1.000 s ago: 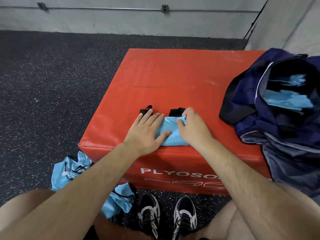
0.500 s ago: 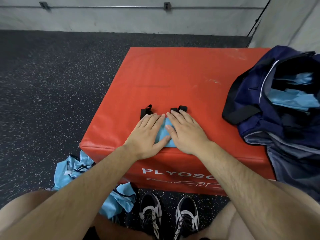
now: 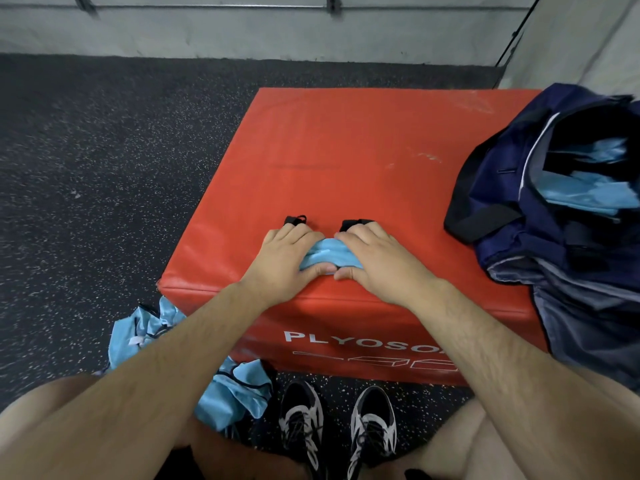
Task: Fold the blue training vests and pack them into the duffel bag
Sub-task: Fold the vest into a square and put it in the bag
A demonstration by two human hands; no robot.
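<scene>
A folded light-blue vest [image 3: 327,252] with black straps sticking out beyond it lies near the front edge of the red plyo box [image 3: 363,150]. My left hand [image 3: 285,261] and my right hand [image 3: 377,258] both grip it, fingers curled over its far side and thumbs under its near edge, so the cloth bunches between them. At the right stands the open navy duffel bag [image 3: 512,188], with folded blue vests [image 3: 585,192] inside. A heap of unfolded blue vests [image 3: 152,329] lies on the floor at the box's left front corner, partly hidden by my left forearm.
The box stands on dark speckled rubber flooring [image 3: 104,168] close to a grey wall [image 3: 242,32]. The duffel bag hangs over the box's right edge. My knees and my black-and-white shoes [image 3: 337,424] are in front of the box.
My hands were pressing flat on the folded vest. Now they have spread slightly and curled around it, thumbs underneath, and the cloth bulges up between them.
</scene>
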